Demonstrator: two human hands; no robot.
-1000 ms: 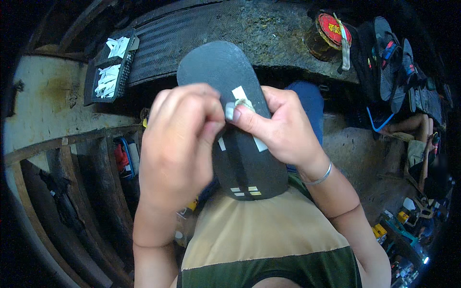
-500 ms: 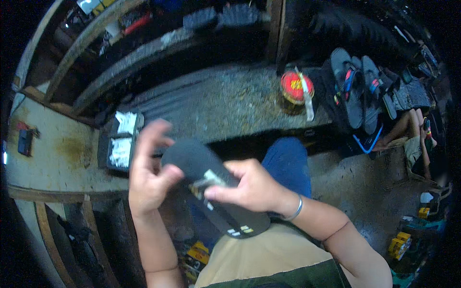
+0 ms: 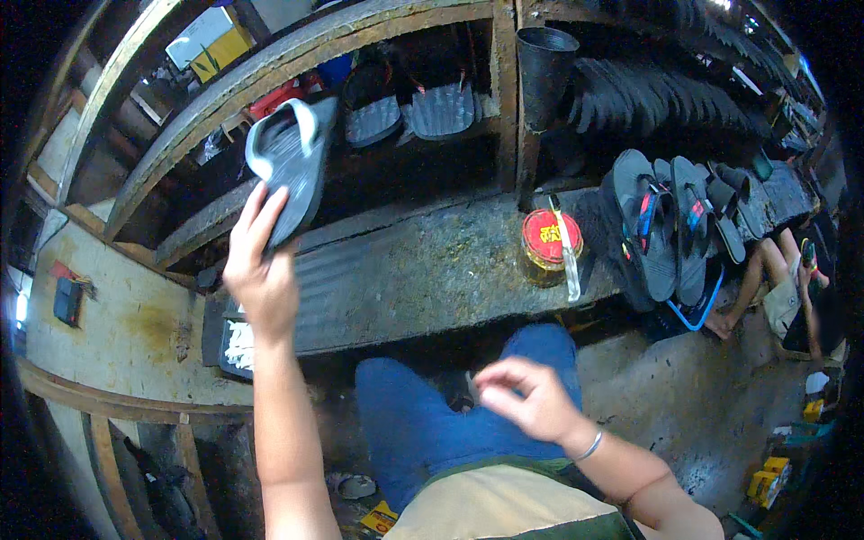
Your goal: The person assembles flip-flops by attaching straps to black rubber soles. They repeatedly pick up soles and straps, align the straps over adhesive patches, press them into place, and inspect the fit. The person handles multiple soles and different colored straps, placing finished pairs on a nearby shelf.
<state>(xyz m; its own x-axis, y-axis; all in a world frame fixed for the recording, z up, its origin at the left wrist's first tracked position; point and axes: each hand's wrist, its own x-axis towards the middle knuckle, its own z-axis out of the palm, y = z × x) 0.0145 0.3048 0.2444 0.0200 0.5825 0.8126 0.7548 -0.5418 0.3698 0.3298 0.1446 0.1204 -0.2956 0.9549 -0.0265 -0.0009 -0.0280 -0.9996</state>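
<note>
My left hand (image 3: 261,270) is raised toward the shelf, closed on the heel end of a black slide sandal (image 3: 301,180) with a pale grey-white strap. The sandal points upward, its toe end in front of the shelf's edge. Over my lap, my right hand (image 3: 531,396) has its thumb and fingers drawn together. A small greyish thing shows at its fingertips, too blurred to name. Nearest to that hand are my blue trousers (image 3: 405,414).
A knife (image 3: 569,256) lies across a red-lidded tub (image 3: 544,236) on the worn bench (image 3: 405,261). Sandals (image 3: 639,225) are piled at the right. Black soles (image 3: 441,110) stand on the wooden shelf (image 3: 360,54). A box of white pieces (image 3: 239,345) sits left. Another person's leg (image 3: 747,288) shows far right.
My left hand has gone up toward the shelf and now holds a sandal. My right hand, which gripped a dark sole, has left it and moved right over my lap. The view has tilted up.
</note>
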